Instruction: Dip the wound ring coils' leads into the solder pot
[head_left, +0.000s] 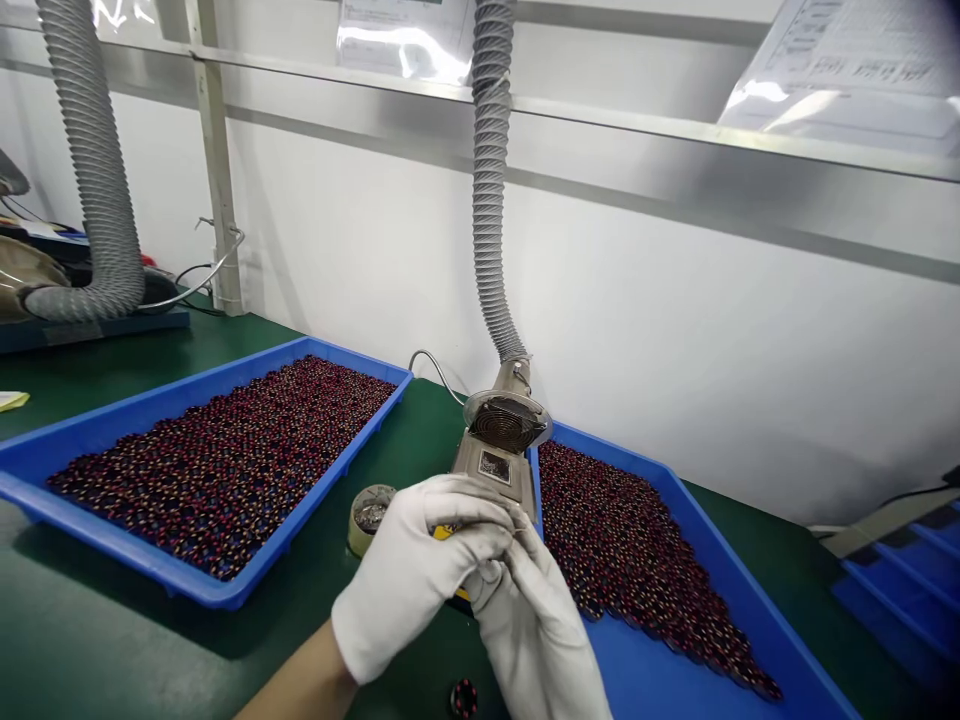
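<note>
My left hand (427, 565) and my right hand (529, 605), both in white gloves, meet in front of the extractor. Their fingers are pinched together at the tips, and whatever lies between them is hidden. Below them on the green table lies a small round dark part (463, 698) with red marks on it. Just beyond my fingers stands a grey metal box (491, 470) with a dark square opening, partly covered by my hands. A bit of yellow housing shows between them. Left of my left hand sits a small round tin (360, 540) with grey bits inside.
A blue tray (217, 595) full of small dark round parts lies on the left. Another blue tray (675, 480) with similar parts is on the right. A fume hood (510, 420) on a grey hose (491, 190) hangs over the metal box. Blue bins (900, 590) stand far right.
</note>
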